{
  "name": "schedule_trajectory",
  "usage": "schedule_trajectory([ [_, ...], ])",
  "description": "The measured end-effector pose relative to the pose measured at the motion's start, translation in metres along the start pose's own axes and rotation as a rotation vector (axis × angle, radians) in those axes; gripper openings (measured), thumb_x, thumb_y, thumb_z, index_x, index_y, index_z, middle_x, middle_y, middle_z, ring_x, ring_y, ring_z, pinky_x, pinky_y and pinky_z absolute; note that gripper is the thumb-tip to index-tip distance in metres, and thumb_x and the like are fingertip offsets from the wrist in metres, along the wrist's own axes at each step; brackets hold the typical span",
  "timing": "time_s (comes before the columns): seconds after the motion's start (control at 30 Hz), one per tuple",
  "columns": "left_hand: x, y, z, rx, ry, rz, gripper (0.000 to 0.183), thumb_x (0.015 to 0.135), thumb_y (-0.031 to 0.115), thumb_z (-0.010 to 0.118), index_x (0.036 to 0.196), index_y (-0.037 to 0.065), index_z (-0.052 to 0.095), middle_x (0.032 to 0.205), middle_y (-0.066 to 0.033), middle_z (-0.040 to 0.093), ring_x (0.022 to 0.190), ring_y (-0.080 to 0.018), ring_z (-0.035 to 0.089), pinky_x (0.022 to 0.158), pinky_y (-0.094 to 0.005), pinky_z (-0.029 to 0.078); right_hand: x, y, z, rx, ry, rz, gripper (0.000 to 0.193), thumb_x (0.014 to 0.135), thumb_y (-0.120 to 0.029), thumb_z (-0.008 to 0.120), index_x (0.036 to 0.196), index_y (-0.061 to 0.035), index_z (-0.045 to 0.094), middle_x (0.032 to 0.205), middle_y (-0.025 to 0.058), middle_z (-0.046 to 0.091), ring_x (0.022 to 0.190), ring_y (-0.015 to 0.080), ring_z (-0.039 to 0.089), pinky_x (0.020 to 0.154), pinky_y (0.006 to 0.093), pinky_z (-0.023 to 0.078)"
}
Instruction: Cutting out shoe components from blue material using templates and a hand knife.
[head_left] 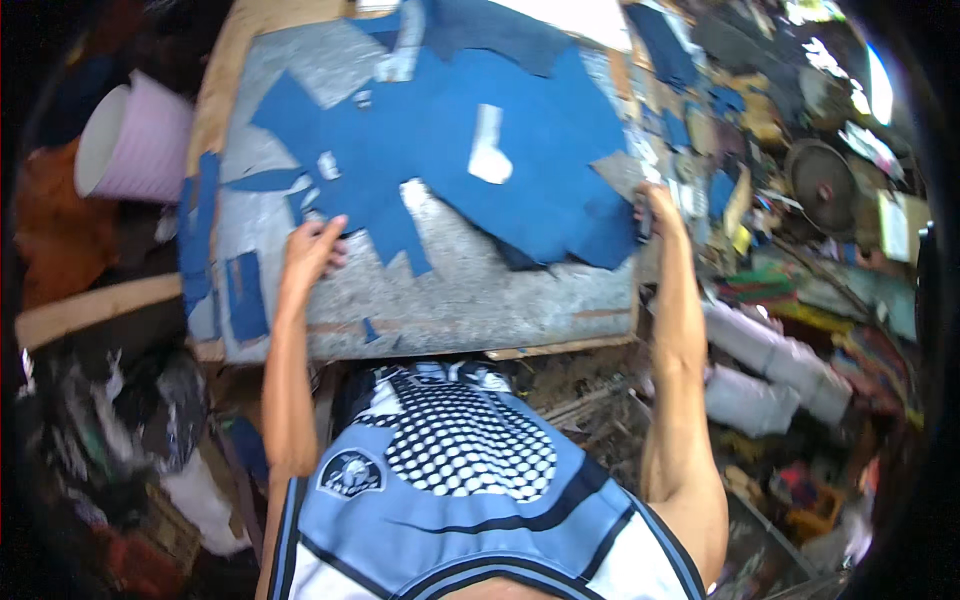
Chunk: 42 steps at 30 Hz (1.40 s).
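Observation:
A large, irregular blue sheet [520, 100], like leather or fabric, lies across a grey board [460, 310] on the table. A white flat shape, long with a rounded end [490, 160], rests on the sheet. My left hand [314, 250] is at the sheet's ragged left part, fingers curled and thumb bent in; a small pale thing shows by the fingertips, too blurred to name. At the sheet's right edge, my right hand [655, 212] is closed round a small dark object [643, 218], mostly hidden in the fingers.
Blue offcuts [245, 295] lie along the board's left side. A darker blue piece [490, 35] overlaps the sheet's far edge. A pinkish-white roll [140, 140] stands at the left. Cluttered scraps, a round dark disc [822, 185] and wrapped white bundles [770, 350] fill the right.

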<state>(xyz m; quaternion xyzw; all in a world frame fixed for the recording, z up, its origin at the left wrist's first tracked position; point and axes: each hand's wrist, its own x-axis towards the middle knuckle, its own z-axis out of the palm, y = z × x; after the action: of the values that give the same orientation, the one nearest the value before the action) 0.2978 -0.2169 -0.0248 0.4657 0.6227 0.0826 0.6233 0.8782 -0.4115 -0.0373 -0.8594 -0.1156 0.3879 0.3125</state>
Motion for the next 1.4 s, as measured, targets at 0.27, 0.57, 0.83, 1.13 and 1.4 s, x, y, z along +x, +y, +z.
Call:
schedule_trajectory([
  [0.27, 0.015, -0.022, -0.013, -0.085, 0.025, 0.038, 0.044, 0.092, 0.039, 0.069, 0.103, -0.003, 0.064, 0.078, -0.0108, 0.07, 0.063, -0.0138, 0.068, 0.052, -0.0248, 0.05, -0.024, -0.02, -0.026, -0.135, -0.225, 0.08, 0.023, 0.081, -0.018, 0.065, 0.099, -0.0085, 0.054, 0.072, 0.0013, 0.052, 0.046, 0.0125, 0.048, 0.039, 0.0284, 0.042],
  [0.57, -0.038, -0.029, 0.023, 0.071, 0.53, 0.445, 0.05, 0.092, 0.037, 0.071, 0.122, 0.0, 0.057, 0.095, -0.0115, 0.066, 0.079, -0.0154, 0.066, 0.065, -0.0287, 0.052, -0.096, -0.017, -0.011, -0.081, -0.143, 0.027, 0.017, 0.088, -0.015, 0.062, 0.101, -0.0064, 0.056, 0.062, -0.0002, 0.049, 0.043, 0.0111, 0.046, 0.039, 0.0272, 0.04],
  [0.83, -0.027, 0.017, 0.153, 0.073, -0.453, -0.036, 0.054, 0.096, 0.044, 0.061, 0.113, -0.007, 0.063, 0.086, -0.0161, 0.069, 0.066, -0.0177, 0.067, 0.061, -0.0287, 0.055, -0.097, -0.018, -0.021, -0.015, -0.094, -0.033, 0.012, 0.089, -0.014, 0.063, 0.096, -0.0091, 0.056, 0.062, 0.0001, 0.05, 0.042, 0.0111, 0.046, 0.038, 0.0284, 0.04],
  [1.13, -0.031, -0.013, 0.133, -0.373, -0.537, 0.032, 0.027, 0.096, 0.011, 0.055, 0.118, -0.004, 0.059, 0.106, -0.0116, 0.07, 0.085, -0.0204, 0.07, 0.074, -0.0337, 0.059, -0.106, -0.033, -0.032, 0.01, -0.162, 0.006, 0.011, 0.087, -0.014, 0.064, 0.094, -0.0111, 0.055, 0.065, -0.0031, 0.049, 0.041, 0.0092, 0.044, 0.037, 0.0265, 0.038],
  [1.4, -0.034, -0.038, 0.138, -0.039, -0.54, -0.07, 0.027, 0.095, 0.015, 0.061, 0.112, -0.006, 0.061, 0.094, -0.0148, 0.071, 0.077, -0.0198, 0.072, 0.062, -0.0263, 0.06, -0.098, 0.026, -0.011, -0.051, -0.137, 0.084, 0.013, 0.088, -0.015, 0.062, 0.098, -0.0089, 0.055, 0.068, -0.001, 0.05, 0.044, 0.01, 0.047, 0.039, 0.0267, 0.042],
])
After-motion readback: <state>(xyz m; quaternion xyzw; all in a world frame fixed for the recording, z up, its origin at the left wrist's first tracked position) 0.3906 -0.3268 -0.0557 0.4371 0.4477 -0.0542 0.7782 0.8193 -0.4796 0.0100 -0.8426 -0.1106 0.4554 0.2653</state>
